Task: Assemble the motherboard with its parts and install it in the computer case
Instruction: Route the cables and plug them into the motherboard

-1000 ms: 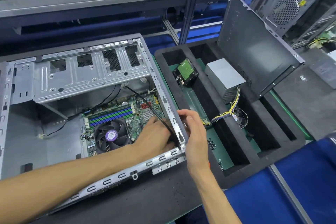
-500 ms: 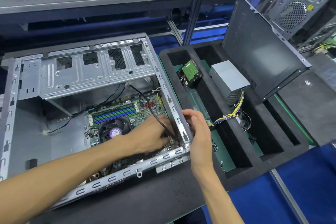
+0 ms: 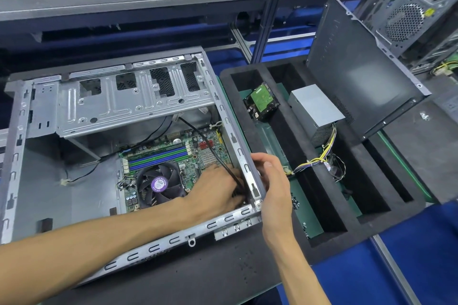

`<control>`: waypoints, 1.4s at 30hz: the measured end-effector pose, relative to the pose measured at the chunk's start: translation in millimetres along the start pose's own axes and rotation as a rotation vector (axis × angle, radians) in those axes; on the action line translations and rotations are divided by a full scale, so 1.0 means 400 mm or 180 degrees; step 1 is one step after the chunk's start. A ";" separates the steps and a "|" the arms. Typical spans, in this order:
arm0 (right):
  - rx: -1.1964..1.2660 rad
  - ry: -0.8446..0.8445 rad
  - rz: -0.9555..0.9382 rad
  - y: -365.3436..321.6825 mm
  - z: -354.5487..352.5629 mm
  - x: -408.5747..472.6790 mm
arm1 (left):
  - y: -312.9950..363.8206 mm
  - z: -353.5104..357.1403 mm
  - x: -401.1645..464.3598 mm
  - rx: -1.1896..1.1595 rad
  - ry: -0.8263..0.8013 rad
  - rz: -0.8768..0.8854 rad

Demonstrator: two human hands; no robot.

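The motherboard [image 3: 173, 158] lies flat inside the computer case [image 3: 104, 111]; rigid but fragile, best held by its edges. Left hand [image 3: 218, 188] fingers pinch the black cable [image 3: 210, 148]; right hand [image 3: 275, 181] grips the case's right rim.

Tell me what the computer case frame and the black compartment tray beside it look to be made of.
Computer case frame: bare sheet metal, likely steel, dull silver, with stamped ribs, punched slots and reflections. Compartment tray: apparently dense black foam, matte, thick soft-edged walls, no shine; it holds the hard drive and power supply.
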State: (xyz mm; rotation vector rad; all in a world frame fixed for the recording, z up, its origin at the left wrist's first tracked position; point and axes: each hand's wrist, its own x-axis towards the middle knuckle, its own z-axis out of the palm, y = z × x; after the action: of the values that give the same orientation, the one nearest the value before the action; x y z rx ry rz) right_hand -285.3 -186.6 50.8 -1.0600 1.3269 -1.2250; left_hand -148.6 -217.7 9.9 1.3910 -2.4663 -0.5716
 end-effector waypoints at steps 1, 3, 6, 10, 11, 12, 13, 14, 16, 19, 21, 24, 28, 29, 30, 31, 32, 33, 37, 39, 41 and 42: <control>-0.0012 0.0008 -0.0019 0.000 0.000 0.000 | 0.000 0.000 0.001 -0.0016 0.0004 -0.0001; -0.0006 0.0015 -0.0046 -0.001 -0.001 0.000 | 0.000 0.001 -0.001 -0.0057 0.0039 -0.0025; 0.0030 0.0005 -0.0049 0.001 0.000 0.000 | 0.003 -0.006 -0.001 -0.0096 0.0121 -0.0179; 0.0120 -0.0020 -0.0048 0.002 0.000 0.001 | 0.005 -0.010 0.003 -0.0106 0.0258 -0.0276; 0.0117 -0.0021 -0.0051 0.002 0.000 0.001 | 0.004 -0.011 0.001 -0.0060 0.0265 -0.0195; 0.0110 -0.0020 -0.0055 0.002 0.000 0.001 | 0.003 -0.014 -0.002 0.0011 0.0260 -0.0065; 0.0105 -0.0020 -0.0059 0.002 -0.001 0.001 | 0.002 -0.018 -0.004 0.0123 0.0238 0.0095; 0.0097 -0.0022 -0.0062 0.002 -0.001 0.000 | 0.002 -0.021 -0.007 0.0238 0.0221 0.0268; 0.0085 -0.0020 -0.0072 0.003 -0.001 -0.001 | 0.002 -0.023 -0.009 0.0409 0.0198 0.0528; 0.0079 0.0010 -0.0082 0.003 0.001 0.000 | 0.007 -0.018 -0.005 0.0154 0.0321 0.0070; 0.0069 0.0014 -0.0074 0.004 0.001 0.001 | 0.011 -0.011 -0.001 -0.0063 0.0432 -0.0208; 0.0091 -0.0005 -0.0050 0.003 0.002 0.002 | 0.013 -0.016 -0.002 0.0004 0.0485 -0.0138; 0.0087 0.0011 -0.0071 0.000 0.001 0.001 | 0.011 -0.029 -0.008 0.0282 0.0303 0.0518; 0.0089 0.0009 -0.0073 0.000 0.001 0.001 | 0.012 -0.033 -0.008 0.0311 0.0320 0.0661; 0.0089 0.0014 -0.0074 0.000 0.001 0.001 | 0.013 -0.037 -0.006 0.0331 0.0340 0.0740; 0.0088 0.0019 -0.0077 0.000 0.001 0.001 | 0.014 -0.040 -0.004 0.0341 0.0347 0.0778; 0.0088 0.0019 -0.0077 -0.001 0.001 0.001 | 0.013 -0.040 -0.002 0.0326 0.0347 0.0776; 0.0094 0.0011 -0.0070 -0.002 0.001 0.001 | 0.014 -0.039 -0.003 0.0298 0.0357 0.0745; 0.0119 -0.0009 -0.0036 -0.002 0.001 0.002 | 0.017 -0.043 -0.004 0.0292 0.0487 0.0654; 0.0125 0.0001 -0.0022 -0.002 0.002 0.002 | 0.011 -0.034 -0.006 0.0398 0.0546 0.0821; 0.0107 0.0016 -0.0035 -0.002 0.001 0.002 | 0.000 -0.018 -0.009 0.0617 0.0587 0.1074; 0.0094 0.0014 -0.0045 -0.002 0.001 0.002 | -0.005 -0.011 -0.009 0.0759 0.0577 0.1156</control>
State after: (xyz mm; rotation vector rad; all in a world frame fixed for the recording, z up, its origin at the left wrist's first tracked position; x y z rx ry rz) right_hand -285.0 -187.4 51.5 -1.0479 1.3030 -1.2544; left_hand -143.4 -216.5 12.6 0.9753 -2.6071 -0.0715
